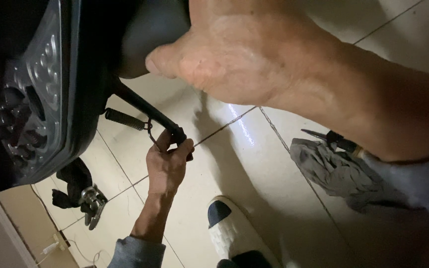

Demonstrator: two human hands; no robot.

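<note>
left hand (167, 161) grips kickstand (147, 106)

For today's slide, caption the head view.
Left hand grips a spring hook by the black stand; right hand braces above.

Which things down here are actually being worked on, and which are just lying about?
In hand:
left hand gripping the black stand bar
coil spring hooked beside it
right hand pressed on the dark scooter body

Lying about:
grey rag
pliers
metal part
</note>
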